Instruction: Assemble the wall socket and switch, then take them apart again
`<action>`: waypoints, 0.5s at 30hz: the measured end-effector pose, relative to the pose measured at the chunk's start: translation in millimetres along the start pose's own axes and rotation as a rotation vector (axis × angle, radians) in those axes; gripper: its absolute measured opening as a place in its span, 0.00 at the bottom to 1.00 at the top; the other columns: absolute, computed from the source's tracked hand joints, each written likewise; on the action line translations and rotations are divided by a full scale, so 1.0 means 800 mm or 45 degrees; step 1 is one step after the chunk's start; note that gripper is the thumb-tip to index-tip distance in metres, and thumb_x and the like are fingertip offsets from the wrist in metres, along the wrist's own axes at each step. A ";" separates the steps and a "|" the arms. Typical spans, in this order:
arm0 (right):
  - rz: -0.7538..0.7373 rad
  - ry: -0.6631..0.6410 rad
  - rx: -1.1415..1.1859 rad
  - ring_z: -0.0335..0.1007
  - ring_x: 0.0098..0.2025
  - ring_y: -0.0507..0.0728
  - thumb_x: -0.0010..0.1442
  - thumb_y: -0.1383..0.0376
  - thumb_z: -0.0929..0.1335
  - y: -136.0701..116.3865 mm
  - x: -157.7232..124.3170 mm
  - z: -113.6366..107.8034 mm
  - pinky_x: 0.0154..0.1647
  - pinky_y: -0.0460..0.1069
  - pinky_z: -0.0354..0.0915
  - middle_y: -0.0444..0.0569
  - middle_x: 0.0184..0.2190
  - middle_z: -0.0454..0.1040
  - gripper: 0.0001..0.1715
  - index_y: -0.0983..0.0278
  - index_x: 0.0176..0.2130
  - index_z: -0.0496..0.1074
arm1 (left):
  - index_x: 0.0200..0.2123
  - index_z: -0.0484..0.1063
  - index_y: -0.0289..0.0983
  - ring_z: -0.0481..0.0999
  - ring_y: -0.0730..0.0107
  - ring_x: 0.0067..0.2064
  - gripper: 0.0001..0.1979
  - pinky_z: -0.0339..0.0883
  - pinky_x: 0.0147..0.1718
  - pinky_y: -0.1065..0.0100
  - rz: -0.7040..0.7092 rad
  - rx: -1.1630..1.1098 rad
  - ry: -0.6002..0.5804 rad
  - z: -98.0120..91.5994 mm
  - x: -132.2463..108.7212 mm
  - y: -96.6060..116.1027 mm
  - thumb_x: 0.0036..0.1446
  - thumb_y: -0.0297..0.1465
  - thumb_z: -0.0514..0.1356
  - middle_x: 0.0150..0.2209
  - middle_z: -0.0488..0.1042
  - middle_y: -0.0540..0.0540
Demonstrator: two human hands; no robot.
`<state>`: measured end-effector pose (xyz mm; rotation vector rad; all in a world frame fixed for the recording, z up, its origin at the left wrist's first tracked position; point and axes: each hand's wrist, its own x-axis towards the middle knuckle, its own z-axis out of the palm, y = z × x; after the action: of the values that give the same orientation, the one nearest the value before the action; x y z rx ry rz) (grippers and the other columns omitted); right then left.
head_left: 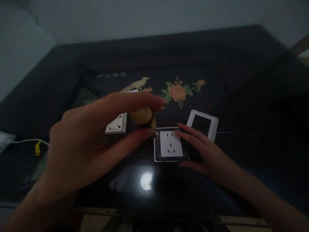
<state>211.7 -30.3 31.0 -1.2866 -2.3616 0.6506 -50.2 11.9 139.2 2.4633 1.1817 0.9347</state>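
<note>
My left hand (82, 145) is closed round a screwdriver (142, 116) with a yellow and black handle. Its shaft slants down to the left side of a white wall socket (171, 149), where the tip meets the dark frame around the slotted face. Lying flat on the table, the socket is held at its right side by my right hand (205, 149), fingers at the upper right and thumb near the lower right corner. A white cover frame (212, 129) rests just beyond the right hand. Another white socket piece (118, 125) is partly hidden behind my left hand.
The glossy black table (241, 180) bears a painted bird (138, 83) and a flower (177, 92). At the left lie a white plug-like block (5, 141) and a cable with a yellow tag (38, 149). A pale wall (154, 16) stands behind the table. The light is dim.
</note>
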 end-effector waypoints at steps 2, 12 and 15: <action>-0.006 0.006 0.004 0.57 0.67 0.67 0.52 0.67 0.76 0.001 0.001 0.001 0.61 0.66 0.64 0.61 0.68 0.57 0.45 0.62 0.63 0.57 | 0.58 0.69 0.50 0.82 0.61 0.47 0.22 0.78 0.49 0.62 -0.039 -0.066 -0.106 -0.004 -0.001 0.005 0.61 0.31 0.62 0.51 0.79 0.55; 0.022 -0.020 0.029 0.57 0.67 0.67 0.55 0.67 0.74 0.001 0.000 -0.002 0.62 0.67 0.63 0.61 0.68 0.56 0.42 0.62 0.64 0.58 | 0.44 0.76 0.50 0.82 0.65 0.41 0.15 0.80 0.43 0.64 -0.024 -0.169 0.127 0.015 -0.006 -0.001 0.55 0.29 0.68 0.42 0.80 0.56; 0.030 -0.020 0.046 0.56 0.68 0.68 0.55 0.66 0.73 0.000 0.000 -0.002 0.63 0.67 0.61 0.60 0.69 0.55 0.41 0.60 0.64 0.58 | 0.51 0.74 0.51 0.82 0.61 0.43 0.15 0.80 0.42 0.62 -0.058 -0.169 0.134 0.016 -0.004 0.004 0.60 0.33 0.64 0.44 0.81 0.54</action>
<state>212.5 -29.5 32.3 -1.3007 -2.3397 0.7098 -41.5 8.2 129.6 2.2993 1.1635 1.1045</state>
